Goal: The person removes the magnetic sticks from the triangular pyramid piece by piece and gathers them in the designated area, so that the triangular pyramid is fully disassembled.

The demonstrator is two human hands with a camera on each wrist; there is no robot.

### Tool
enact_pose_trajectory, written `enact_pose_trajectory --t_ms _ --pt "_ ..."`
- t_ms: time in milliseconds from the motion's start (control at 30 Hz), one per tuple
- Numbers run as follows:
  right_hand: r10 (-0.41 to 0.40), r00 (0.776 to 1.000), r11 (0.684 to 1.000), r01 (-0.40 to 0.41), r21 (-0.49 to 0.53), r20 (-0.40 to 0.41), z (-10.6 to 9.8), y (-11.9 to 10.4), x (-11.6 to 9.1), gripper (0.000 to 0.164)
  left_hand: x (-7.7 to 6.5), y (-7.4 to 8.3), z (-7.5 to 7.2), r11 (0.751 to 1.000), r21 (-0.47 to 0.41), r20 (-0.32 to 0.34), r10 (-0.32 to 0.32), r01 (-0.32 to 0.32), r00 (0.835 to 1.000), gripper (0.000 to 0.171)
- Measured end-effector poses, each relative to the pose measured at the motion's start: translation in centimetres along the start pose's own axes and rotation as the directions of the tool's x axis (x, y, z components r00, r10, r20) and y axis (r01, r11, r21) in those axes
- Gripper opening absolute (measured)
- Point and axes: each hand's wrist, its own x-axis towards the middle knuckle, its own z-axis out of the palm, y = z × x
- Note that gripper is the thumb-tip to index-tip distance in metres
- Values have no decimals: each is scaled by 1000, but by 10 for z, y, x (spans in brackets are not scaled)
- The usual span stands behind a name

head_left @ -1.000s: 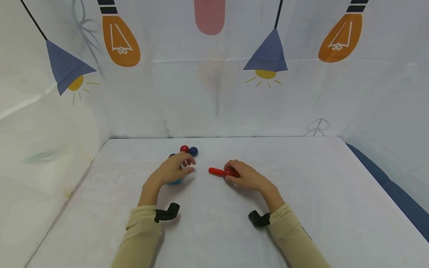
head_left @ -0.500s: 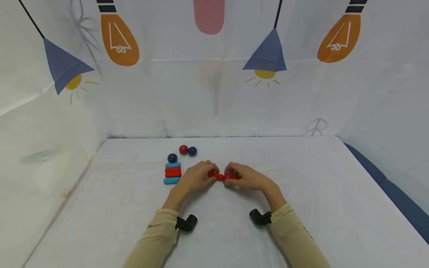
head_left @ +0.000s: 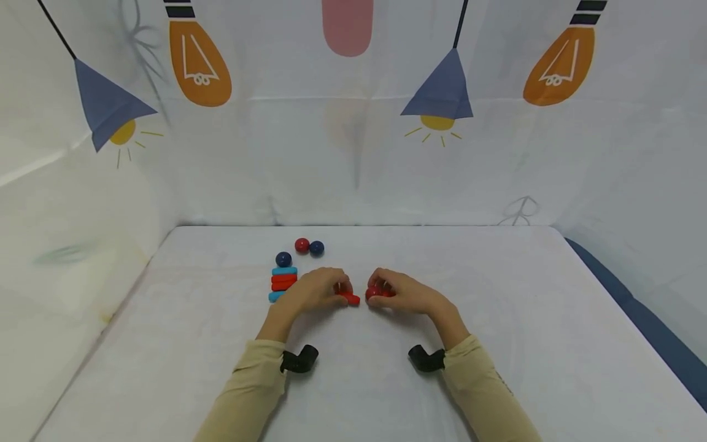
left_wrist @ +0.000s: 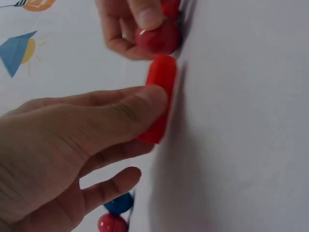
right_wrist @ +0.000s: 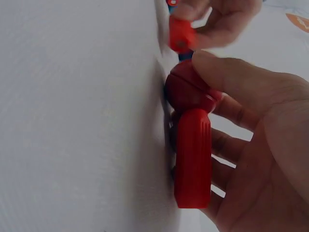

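My left hand (head_left: 317, 290) pinches a short red rod (left_wrist: 164, 70) between thumb and fingers, close over the white table. The rod's near end, with a small dark spot in its face, points toward my right hand (head_left: 410, 293). That hand grips a dark red ball (right_wrist: 187, 88) with thumb and fingertips. A second red rod (right_wrist: 193, 162), with ridges along its side, extends from the ball toward the right palm. In the head view a narrow gap separates the left rod from the ball.
Left of my hands, blue rods (head_left: 284, 270) and red rods (head_left: 283, 279) lie stacked in a row. Beyond them sit a dark blue ball (head_left: 283, 259), a red ball (head_left: 302, 245) and another blue ball (head_left: 316, 248). A printed white cloth (head_left: 353, 166) hangs behind the table (head_left: 353, 380).
My left hand came right from beside the row, took hold of the red rod that was joined to the ball, and drew it away leftward. My right hand stayed nearly still.
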Motion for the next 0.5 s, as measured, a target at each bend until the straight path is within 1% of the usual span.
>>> enact_pose_trajectory --t_ms 133,167,300,400,500 --pt "35 999 999 -35 -2 -26 -2 2 -2 25 -11 -11 -13 999 -45 11 -30 31 999 13" --pt "45 999 999 -45 0 -32 -3 2 -2 24 -14 -14 -18 998 -56 12 -29 29 1000 12" --pt "54 998 998 -53 18 -40 -3 1 -3 24 -31 -27 -38 996 -71 37 -42 45 998 9" --pt "58 997 998 -58 20 -40 -3 1 -3 25 -45 -37 -50 990 -96 63 -99 104 993 9" --pt "63 997 998 -62 22 -37 -3 2 -3 24 -57 -44 -59 978 -127 89 -155 165 984 9"
